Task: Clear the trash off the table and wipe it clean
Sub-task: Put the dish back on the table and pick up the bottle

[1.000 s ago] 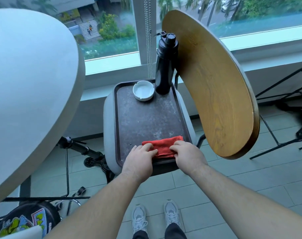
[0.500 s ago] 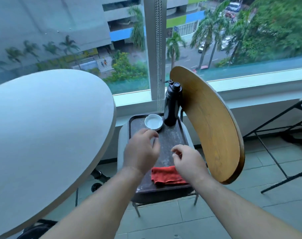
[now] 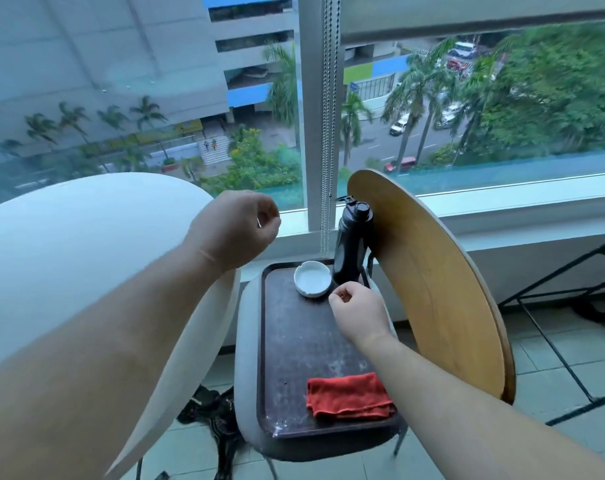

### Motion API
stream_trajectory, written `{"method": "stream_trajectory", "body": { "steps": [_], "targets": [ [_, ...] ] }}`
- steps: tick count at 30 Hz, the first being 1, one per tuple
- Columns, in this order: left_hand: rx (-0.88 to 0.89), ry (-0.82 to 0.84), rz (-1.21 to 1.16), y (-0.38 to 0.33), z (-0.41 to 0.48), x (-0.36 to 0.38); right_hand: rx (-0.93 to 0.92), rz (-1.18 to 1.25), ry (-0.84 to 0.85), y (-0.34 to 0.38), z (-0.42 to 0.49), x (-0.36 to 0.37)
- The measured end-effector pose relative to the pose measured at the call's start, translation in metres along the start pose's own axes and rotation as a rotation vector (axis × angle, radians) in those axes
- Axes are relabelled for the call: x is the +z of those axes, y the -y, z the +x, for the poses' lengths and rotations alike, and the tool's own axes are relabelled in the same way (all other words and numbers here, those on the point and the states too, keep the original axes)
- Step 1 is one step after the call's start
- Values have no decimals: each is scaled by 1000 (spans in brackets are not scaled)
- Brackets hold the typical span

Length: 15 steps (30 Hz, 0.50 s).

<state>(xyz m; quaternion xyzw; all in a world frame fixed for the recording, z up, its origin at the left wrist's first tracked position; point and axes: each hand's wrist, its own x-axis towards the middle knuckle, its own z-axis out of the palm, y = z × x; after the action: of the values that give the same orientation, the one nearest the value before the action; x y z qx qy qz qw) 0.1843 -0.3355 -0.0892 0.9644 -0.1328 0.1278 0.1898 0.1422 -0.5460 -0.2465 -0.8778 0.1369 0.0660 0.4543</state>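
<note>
A folded red cloth (image 3: 349, 396) lies at the near end of a dusty dark brown tray (image 3: 294, 348), with no hand on it. The tray rests on a grey chair seat (image 3: 246, 358). My left hand (image 3: 237, 227) is raised high over the white round table's (image 3: 86, 258) right edge, fingers curled in against the thumb, holding nothing that I can see. My right hand (image 3: 360, 310) hovers over the tray's far right part, beside a white ashtray (image 3: 312, 278), its fingers loosely curled and empty.
A black bottle (image 3: 352, 247) stands at the tray's far right corner, against the curved wooden chair back (image 3: 432, 289). A window sill and bead chain (image 3: 326, 133) lie beyond. Black metal frames (image 3: 553, 341) stand on the tiled floor at right.
Both hands have let go of the red cloth and lifted off it. The left hand rose up and left; the right moved toward the ashtray. My view tilted upward.
</note>
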Motion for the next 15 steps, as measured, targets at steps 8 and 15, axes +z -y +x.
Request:
{"method": "stream_trajectory", "body": {
  "steps": [8,15],
  "targets": [
    [46,72,124,16,19,15,221,-73,44,-16,66,55],
    [19,45,115,19,17,20,388,64,57,-70,144,108]
  ]
}}
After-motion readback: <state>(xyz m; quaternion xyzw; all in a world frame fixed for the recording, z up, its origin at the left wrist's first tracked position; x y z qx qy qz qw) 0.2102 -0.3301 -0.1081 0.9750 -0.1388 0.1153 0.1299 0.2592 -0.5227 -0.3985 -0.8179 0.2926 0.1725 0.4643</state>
